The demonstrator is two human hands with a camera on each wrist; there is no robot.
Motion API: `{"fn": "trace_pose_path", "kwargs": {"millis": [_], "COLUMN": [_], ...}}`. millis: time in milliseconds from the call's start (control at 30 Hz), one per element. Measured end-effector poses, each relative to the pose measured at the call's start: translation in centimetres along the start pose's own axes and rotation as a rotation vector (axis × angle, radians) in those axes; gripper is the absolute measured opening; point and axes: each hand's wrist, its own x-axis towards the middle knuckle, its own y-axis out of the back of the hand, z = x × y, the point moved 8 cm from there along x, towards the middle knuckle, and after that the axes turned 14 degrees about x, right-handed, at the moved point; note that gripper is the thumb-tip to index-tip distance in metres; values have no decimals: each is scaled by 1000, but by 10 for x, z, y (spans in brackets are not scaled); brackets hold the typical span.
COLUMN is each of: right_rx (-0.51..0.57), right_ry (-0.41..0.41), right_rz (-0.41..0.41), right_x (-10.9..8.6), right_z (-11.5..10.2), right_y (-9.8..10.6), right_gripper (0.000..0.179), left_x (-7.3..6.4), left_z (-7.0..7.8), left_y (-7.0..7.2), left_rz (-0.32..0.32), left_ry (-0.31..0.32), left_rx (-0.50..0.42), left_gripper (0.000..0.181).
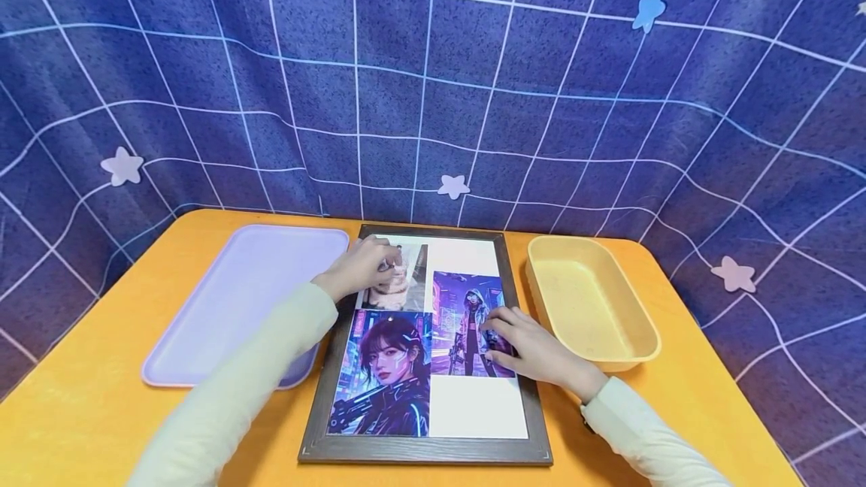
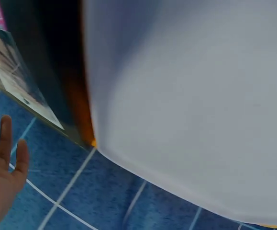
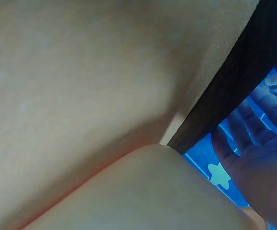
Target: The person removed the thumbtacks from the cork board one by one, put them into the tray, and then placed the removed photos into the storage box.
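Note:
A dark picture frame (image 1: 536, 419) with a white backing lies on the table and bears several pictures. Over the upper-left picture (image 1: 414, 276), which shows pale pink clothing, is my left hand (image 1: 365, 265), its fingers bent lightly down toward it. In the left wrist view the outer fingers of that hand (image 2: 4, 167) extend loosely. My right hand (image 1: 531, 344) has its fingers spread at the right edge of a purple city picture (image 1: 449, 314) with a hooded figure. At lower left in the frame lies a portrait picture (image 1: 386, 397) with dark hair.
A lilac tray (image 1: 250, 284) stands left of the frame, partly under my left forearm. To the right is a deep yellow bin (image 1: 591, 299). All rest on an orange tabletop (image 1: 81, 404), with a blue gridded curtain (image 1: 406, 96) behind.

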Motion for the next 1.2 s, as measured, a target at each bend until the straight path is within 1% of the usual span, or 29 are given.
{"fn": "trace_pose_path", "kwargs": {"millis": [233, 467, 567, 700, 833, 933, 1200], "right_rx": [6, -12, -6, 0, -5, -10, -13], "right_ry": [-22, 10, 7, -1, 1, 5, 13], "right_rz": [-6, 12, 7, -2, -2, 0, -1], "right_x": [0, 1, 1, 0, 0, 0, 0], "right_z": [2, -1, -2, -2, -2, -2, -2], "right_y": [0, 1, 2, 2, 1, 1, 1], "right_gripper": [35, 35, 36, 36, 36, 36, 37], "left_x": [-13, -28, -35, -44, -52, -58, -71], "left_z": [-21, -48, -58, -71, -82, -88, -98], "left_y": [3, 3, 4, 3, 3, 2, 0], "left_rz": [25, 24, 46, 92, 111, 107, 61], "left_ry": [40, 109, 117, 120, 136, 148, 188], "left_rx": [-9, -38, -43, -17, 2, 12, 25], "left_gripper": [15, 12, 11, 11, 12, 14, 16]}}
